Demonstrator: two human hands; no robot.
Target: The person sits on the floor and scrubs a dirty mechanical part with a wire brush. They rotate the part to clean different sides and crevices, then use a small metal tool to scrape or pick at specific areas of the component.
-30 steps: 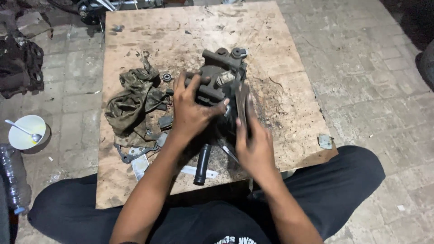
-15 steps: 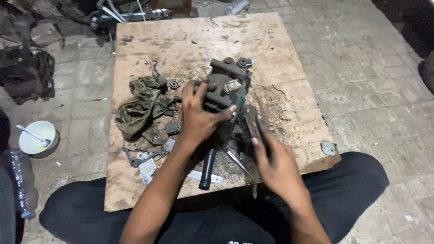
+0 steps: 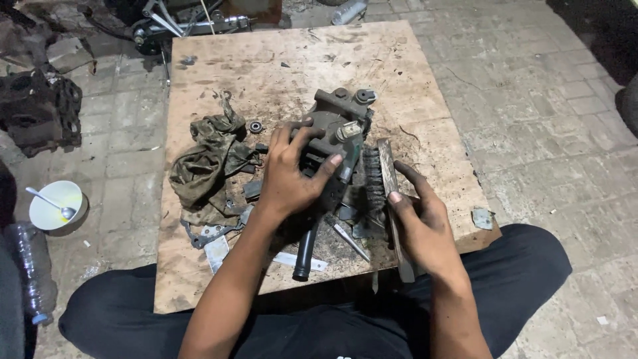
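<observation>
The person sits cross-legged on the paved floor behind a low plywood desk (image 3: 425, 86), stained with grease and grit. The left hand (image 3: 292, 176) lies over a grimy cast-metal engine part (image 3: 339, 129) near the middle of the board, fingers spread across its top and the thumb hooked round the side nearest the other hand, so the grip is wrapped on the casting, pressing it down. The right hand (image 3: 422, 223) is closed around the wooden handle of a wire brush (image 3: 385, 176), index finger laid along the back; the bristles face the casting, just beside it, though I can't tell whether they touch. That lump looks heavy and stiff, and oily enough to slide, so I'd judge it best held across the broad body as now, rather than by the small lugs at its far end. The brush should be light and rigid, safest taken by the handle, away from the wires. A crumpled, dirty rag (image 3: 209, 163) lies to the left of the part, a small bearing (image 3: 255, 125) just beyond it, and a black tube (image 3: 307, 249) points toward the person's lap. Off the board, on the floor at left, stands a white bowl (image 3: 50, 213) with a spoon in it.
</observation>
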